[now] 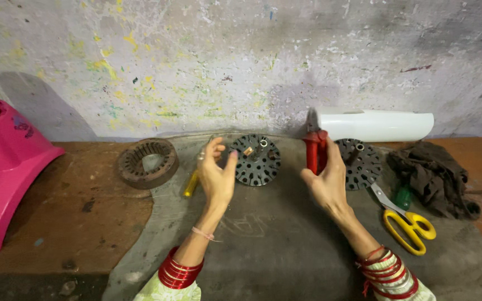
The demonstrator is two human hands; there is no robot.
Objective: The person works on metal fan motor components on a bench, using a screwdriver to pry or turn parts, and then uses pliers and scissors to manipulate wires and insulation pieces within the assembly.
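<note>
Right hand [326, 181], centre-right of frame, is closed round the red-handled pliers/cutters [314, 146], fingers wrapped on the grips. Tool stands near upright, long axis vertical, metal nose up by the wall, approx. over the right-hand black perforated round metal disc [361, 163].

Left hand [217, 174], centre of frame, is raised, palm in, thumb & fingers curled loosely toward each other; fingertips seem to pinch smth very small, too small to tell what. It sits just left of the other black perforated round disc w/ brass & steel bits on top [258, 159], which lies flat, centre of frame. That disc is between the two hands, nearer the left one; pliers are right of it, close.

Yellow-handled screwdriver [191, 184] lies partly behind the left hand, handle toward lower left. Rusty brown ring-shaped slotted metal core [146, 162] lies flat, left-centre. Yellow-handled scissors [405, 220] at right, blades pointing upper left; dark brown crumpled rag [433, 175] beyond them, a green-handled tool half under it.

Surface: grey cloth sheet [274, 245] over a worn brown wooden tabletop [79, 212]. White curved plastic sheet [375, 125] rests at the back vs. a paint-flecked grey wall [224, 61]. Pink moulded plastic cover [1, 167] at far left.
</note>
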